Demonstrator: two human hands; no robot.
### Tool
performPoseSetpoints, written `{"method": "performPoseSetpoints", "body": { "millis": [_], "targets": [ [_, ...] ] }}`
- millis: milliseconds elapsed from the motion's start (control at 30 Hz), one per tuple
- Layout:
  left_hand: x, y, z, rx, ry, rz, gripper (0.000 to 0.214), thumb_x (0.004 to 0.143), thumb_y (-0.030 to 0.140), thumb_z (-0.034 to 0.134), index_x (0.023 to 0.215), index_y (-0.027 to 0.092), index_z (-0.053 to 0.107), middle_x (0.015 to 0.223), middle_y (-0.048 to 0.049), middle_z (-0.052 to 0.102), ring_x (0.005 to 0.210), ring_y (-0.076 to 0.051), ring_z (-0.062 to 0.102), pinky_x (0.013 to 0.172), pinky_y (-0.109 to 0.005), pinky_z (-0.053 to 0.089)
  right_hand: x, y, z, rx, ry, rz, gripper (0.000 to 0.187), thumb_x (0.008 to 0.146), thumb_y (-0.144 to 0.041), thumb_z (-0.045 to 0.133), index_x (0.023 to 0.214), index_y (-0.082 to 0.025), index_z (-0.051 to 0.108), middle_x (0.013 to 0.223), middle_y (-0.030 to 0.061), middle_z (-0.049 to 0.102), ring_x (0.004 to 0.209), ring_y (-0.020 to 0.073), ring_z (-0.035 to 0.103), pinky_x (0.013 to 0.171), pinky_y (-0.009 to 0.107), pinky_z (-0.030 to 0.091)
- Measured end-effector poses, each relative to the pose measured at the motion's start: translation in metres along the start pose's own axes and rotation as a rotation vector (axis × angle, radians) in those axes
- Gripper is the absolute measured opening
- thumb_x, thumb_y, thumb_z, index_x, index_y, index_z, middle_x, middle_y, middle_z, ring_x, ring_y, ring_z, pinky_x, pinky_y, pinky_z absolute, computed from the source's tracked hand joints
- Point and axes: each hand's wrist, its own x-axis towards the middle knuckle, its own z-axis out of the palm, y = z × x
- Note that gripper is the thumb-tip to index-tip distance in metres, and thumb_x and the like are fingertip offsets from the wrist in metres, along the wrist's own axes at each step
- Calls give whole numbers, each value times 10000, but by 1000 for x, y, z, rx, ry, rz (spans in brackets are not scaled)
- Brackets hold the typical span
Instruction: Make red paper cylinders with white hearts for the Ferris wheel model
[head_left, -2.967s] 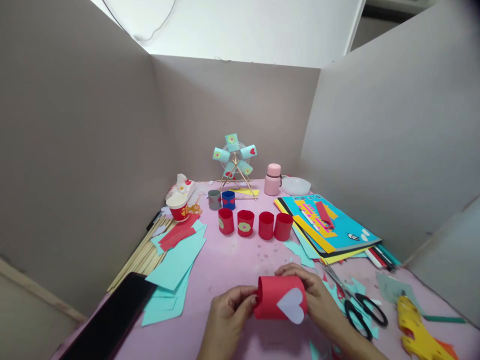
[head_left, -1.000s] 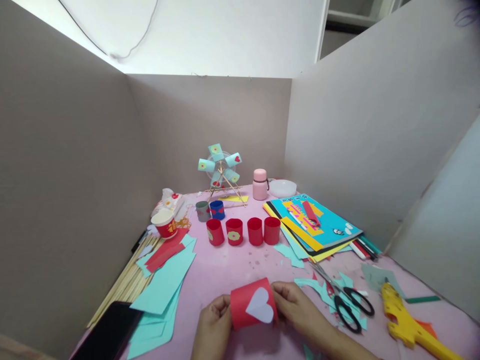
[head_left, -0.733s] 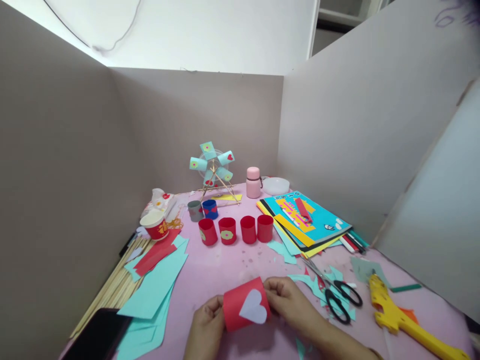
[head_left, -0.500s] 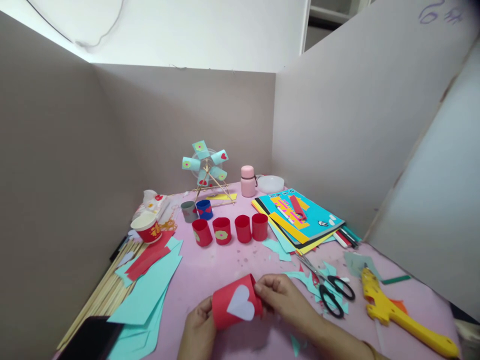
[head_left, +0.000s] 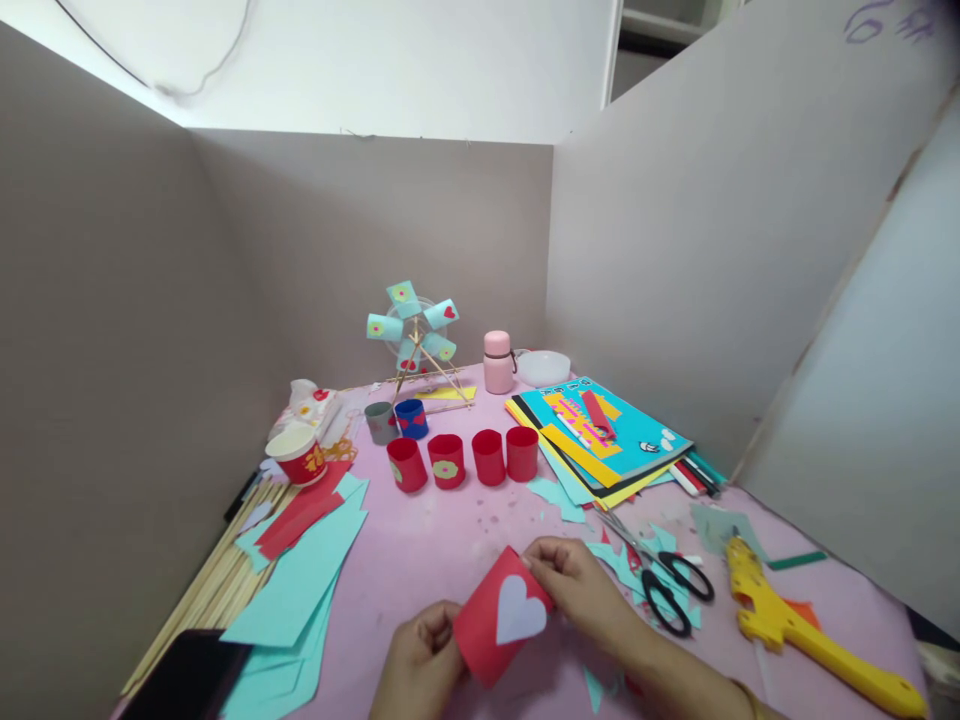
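Grey partitions wall in the pink tabletop on the far side and at left and right. On the right lies a blue picture book atop coloured sheets; on the left, overlapping turquoise sheets spread beside a bundle of wooden sticks. A wheel model with turquoise paper vanes stands near the far partition. A yellow glue gun lies at the right, and a dark phone at the near left, touching the turquoise sheets. The left hand has its fingers curled, thumb and fingers closed together on the left edge of a red paper piece; the right hand pinches its upper right edge between thumb and fingertips. This piece is tilted, between the two hands at the near middle of the tabletop. Black-handled scissors lie among turquoise scraps, just beyond the right forearm. Four red paper rings stand in a row farther back. A pale lilac heart sits on the held red paper's face.
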Motion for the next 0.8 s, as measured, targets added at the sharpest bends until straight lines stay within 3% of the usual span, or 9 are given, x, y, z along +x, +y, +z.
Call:
{"method": "performPoseSetpoints", "body": {
  "millis": [333, 533, 800],
  "targets": [
    [1, -6, 7, 19, -91, -46, 120, 554, 233, 656, 562, 155, 565, 454, 53, 535, 441, -76, 397, 482, -211, 283, 1, -4, -1, 122, -37, 96, 442, 625, -587, 680, 603, -158, 573, 487, -40, 550, 439, 88, 454, 448, 210, 315],
    [-3, -7, 12, 19, -129, -73, 174, 537, 227, 687, 521, 173, 521, 419, 70, 495, 415, -68, 377, 456, -213, 269, 1, 1, -6, 206, -109, 177, 401, 602, -510, 746, 564, -158, 557, 467, -53, 545, 427, 70, 445, 446, 195, 307],
    [-6, -6, 11, -8, -199, -156, 348, 470, 392, 805, 537, 156, 559, 447, 66, 505, 445, -91, 456, 487, -223, 339, 1, 4, -12, 273, -189, 315, 286, 559, -346, 778, 570, -154, 567, 448, -67, 521, 394, 55, 436, 415, 178, 263]
  ]
}}
